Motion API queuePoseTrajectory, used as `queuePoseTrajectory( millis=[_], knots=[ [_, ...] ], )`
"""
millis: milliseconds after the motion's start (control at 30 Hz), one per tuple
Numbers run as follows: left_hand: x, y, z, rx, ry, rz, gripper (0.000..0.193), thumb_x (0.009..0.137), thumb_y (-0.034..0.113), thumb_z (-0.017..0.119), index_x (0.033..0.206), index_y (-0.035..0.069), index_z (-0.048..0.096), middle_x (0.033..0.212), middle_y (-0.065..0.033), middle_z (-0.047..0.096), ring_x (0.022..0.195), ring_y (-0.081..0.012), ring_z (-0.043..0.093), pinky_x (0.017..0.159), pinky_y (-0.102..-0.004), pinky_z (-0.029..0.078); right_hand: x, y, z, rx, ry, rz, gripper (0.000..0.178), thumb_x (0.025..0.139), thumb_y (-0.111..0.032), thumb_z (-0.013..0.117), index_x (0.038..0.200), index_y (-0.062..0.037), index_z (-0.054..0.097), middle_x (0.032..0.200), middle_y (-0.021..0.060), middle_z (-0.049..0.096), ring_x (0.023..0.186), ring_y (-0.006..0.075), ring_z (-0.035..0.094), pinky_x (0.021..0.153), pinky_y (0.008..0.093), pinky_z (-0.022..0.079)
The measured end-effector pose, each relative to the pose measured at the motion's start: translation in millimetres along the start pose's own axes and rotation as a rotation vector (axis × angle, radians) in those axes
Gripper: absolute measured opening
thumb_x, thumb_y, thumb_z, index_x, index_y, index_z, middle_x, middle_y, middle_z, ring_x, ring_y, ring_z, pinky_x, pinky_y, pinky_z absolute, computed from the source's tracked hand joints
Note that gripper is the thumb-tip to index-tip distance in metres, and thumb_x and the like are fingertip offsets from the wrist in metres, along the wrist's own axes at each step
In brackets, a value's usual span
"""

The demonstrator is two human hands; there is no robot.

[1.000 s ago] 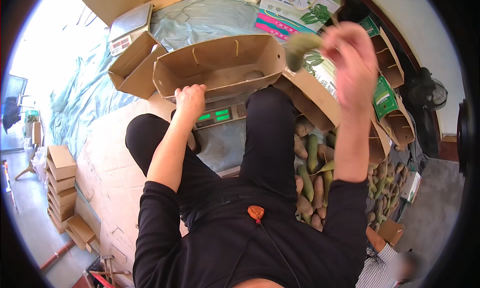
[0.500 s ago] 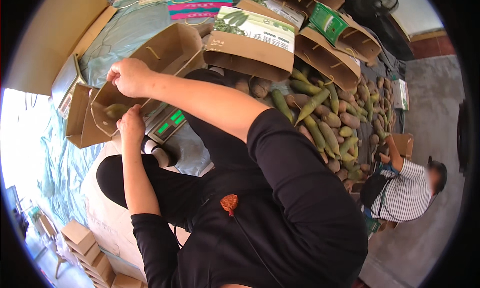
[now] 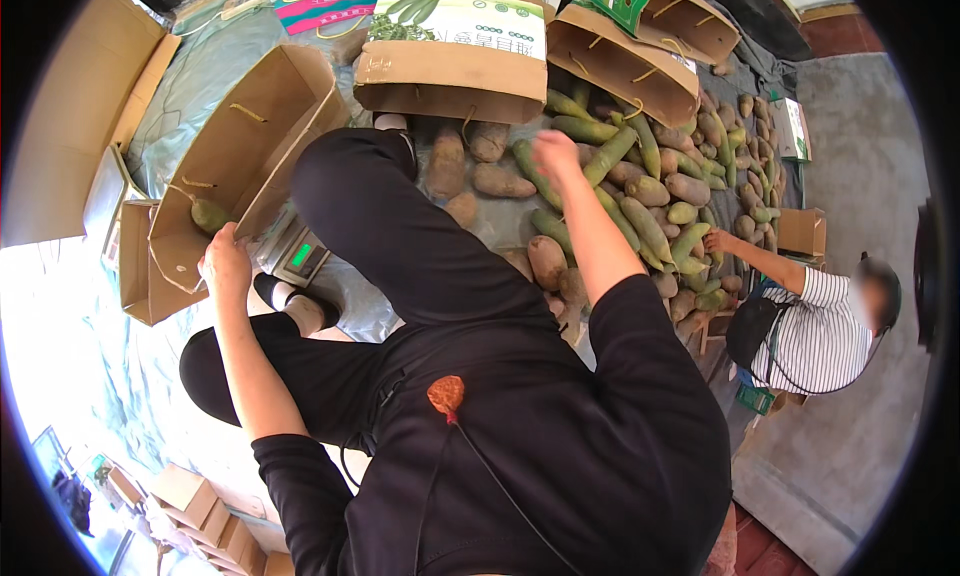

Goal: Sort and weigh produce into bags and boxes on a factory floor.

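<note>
Left hand (image 3: 226, 261) is gripping the rim of an open brown paper bag (image 3: 240, 136), fingers curled closed over the edge, holding the mouth wide. The bag is lying tilted on its side, and one green vegetable (image 3: 208, 214) is sitting inside near the bottom. Just beside the bag's lower edge, a scale with a green display (image 3: 298, 254) is resting on the grey-blue tarp (image 3: 190, 96).

Right hand (image 3: 553, 156) is reaching out over the pile of green and brown vegetables (image 3: 640, 201) spread on the tarp. Fingers are bent downward, close over a long green one (image 3: 533, 174); cannot tell whether the hand is actually closing on anything, as its back is hiding the fingertips.

The person is sitting with one black-clad knee (image 3: 350, 166) raised between the two arms.

Behind the pile, more paper bags are lying open-mouthed: one with a green-and-white printed face (image 3: 455, 51), another plain brown (image 3: 620, 66). Flat cardboard (image 3: 70, 126) is lying to the left of the held bag.

To the right, another person in a striped shirt (image 3: 815, 336) is crouching, their hand (image 3: 714, 241) touching the vegetables at the pile's edge.
</note>
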State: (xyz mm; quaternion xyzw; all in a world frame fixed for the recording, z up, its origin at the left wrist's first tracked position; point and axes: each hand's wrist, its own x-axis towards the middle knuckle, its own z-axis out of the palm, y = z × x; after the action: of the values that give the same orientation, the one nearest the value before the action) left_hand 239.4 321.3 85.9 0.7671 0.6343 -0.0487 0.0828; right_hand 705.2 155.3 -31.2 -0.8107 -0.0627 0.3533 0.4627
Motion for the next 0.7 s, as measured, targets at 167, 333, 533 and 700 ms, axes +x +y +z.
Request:
queuePoseTrajectory(
  millis=[167,333,533,700],
  knots=[
    [0.0,-1.4,1.3,0.033,0.006,-0.013,0.029,0.081,0.014,0.06,0.11,0.009,0.059,0.105,-0.0137,0.064,0.099,-0.031,0.06,0.085,-0.0422,0.043,10.2,80.3,-74.6,0.041,0.261,0.424,0.027,0.084,-0.018,0.062,0.109,-0.0098,0.055,0.098,0.0069,0.058,0.079,0.0219,0.058,0.065,0.0421,0.048],
    [3.5,2.2,6.8,0.038,0.016,0.009,0.029,0.081,0.014,0.06,0.11,0.009,0.059,0.104,-0.0134,0.064,0.099,-0.0305,0.061,0.085,-0.0427,0.044,28.0,127.8,-100.3,0.172,0.296,0.584,0.035,0.084,-0.024,0.065,0.114,-0.0108,0.054,0.116,0.0097,0.054,0.096,0.0263,0.054,0.074,0.0437,0.048],
    [5.3,-4.2,17.1,0.027,0.09,0.031,0.029,0.079,0.013,0.059,0.108,0.011,0.061,0.102,-0.0118,0.065,0.1,-0.0288,0.06,0.087,-0.0432,0.043,60.2,149.8,-92.9,0.664,0.207,0.529,0.059,0.077,-0.026,0.075,0.126,-0.0137,0.044,0.122,0.013,0.044,0.102,0.0308,0.051,0.079,0.044,0.051],
    [0.8,6.4,15.2,-0.001,0.166,0.066,0.02,0.078,0.01,0.057,0.097,0.012,0.063,0.092,-0.0111,0.065,0.093,-0.0302,0.061,0.083,-0.0448,0.042,82.6,157.2,-105.4,0.736,0.272,0.63,0.059,0.077,-0.042,0.073,0.118,-0.0125,0.041,0.084,0.0043,0.057,0.063,0.0147,0.055,0.052,0.026,0.044]
  ],
)
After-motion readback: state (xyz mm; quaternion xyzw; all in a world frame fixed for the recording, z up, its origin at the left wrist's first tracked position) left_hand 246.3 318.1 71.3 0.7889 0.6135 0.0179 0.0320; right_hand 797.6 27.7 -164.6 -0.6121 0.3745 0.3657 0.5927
